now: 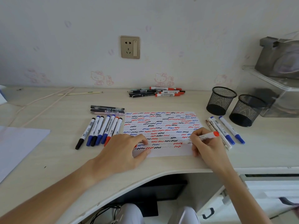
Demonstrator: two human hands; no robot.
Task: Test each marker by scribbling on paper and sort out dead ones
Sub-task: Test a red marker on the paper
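At centre frame I see my right hand (205,143) pinching a smooth white cylindrical marker (206,136) with a red end cap, tip on the flat paper (161,126), which is covered in red, blue and black wavy scribbles. My left hand (124,149) lies spread, fingers pressing the sheet's lower left. On the pale woodgrain bench (48,118), marker rows flank the paper; two black wire-mesh cups (234,105) stand at right.
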